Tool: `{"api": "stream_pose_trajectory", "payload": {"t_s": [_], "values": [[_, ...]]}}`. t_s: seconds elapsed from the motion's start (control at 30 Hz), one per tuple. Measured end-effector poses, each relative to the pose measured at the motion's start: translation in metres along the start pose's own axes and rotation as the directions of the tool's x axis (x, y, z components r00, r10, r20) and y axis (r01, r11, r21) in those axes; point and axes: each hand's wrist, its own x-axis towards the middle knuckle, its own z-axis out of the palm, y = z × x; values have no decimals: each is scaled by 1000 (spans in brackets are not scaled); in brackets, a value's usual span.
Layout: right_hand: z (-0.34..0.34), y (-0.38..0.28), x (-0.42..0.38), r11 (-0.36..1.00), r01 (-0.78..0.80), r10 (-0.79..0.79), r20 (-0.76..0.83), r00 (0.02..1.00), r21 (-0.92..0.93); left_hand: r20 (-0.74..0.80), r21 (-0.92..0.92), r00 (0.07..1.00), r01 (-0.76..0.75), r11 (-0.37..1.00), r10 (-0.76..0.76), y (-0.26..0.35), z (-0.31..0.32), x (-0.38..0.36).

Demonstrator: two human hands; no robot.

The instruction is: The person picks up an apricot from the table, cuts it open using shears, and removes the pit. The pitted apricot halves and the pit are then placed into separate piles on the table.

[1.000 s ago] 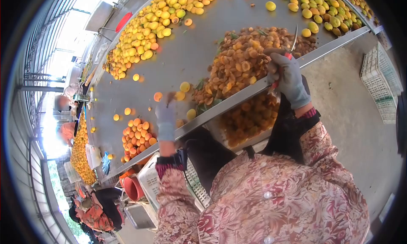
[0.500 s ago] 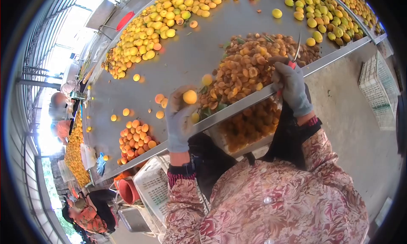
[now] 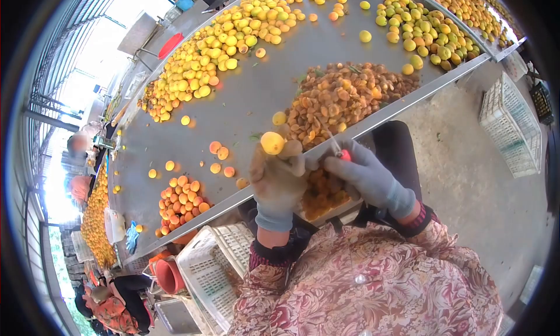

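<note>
My left hand (image 3: 277, 175), in a grey work glove, is closed around a yellow apricot (image 3: 272, 143) that shows at the fingertips. Beside it my right hand (image 3: 367, 171), gloved too, grips the red handle of a small knife (image 3: 345, 155); its thin blade points up and away over the table edge. Just beyond both hands lies a heap of brownish pits and apricot scraps (image 3: 344, 100) on the metal table (image 3: 233, 117). Below the edge, partly hidden by my hands, a container of orange fruit pieces (image 3: 321, 199) stands between my knees.
Yellow apricots (image 3: 227, 38) form a large pile at the back left, greenish ones (image 3: 431, 32) at the back right. A smaller heap of orange apricots (image 3: 182, 200) is at the left. White crates (image 3: 213, 254) and a red bucket (image 3: 169, 275) stand below. Other people (image 3: 111, 307) work at far left.
My right hand has come down and left with the knife, close to my left hand. The left hand, still holding the apricot, has shifted slightly right. The whole view has moved a little.
</note>
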Motion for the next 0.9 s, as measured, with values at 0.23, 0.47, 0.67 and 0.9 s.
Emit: {"api": "stream_pose_trajectory", "payload": {"t_s": [0.23,0.47,0.67,0.9], "values": [[9,-2,-30,974,23,4,116,993,-227,-200,-68,979,27,997,-40,-8,13,-3],[13,9,-28,983,178,-176,-42,983,47,-166,-128,983,56,990,-77,-15,27,-2],[-6,-33,-13,722,690,-629,-367,685,49,-159,-108,967,184,977,-200,-40,38,-1],[-12,-31,-9,637,762,-653,-441,616,120,-154,-135,920,341,930,-359,-64,50,-5]]}}
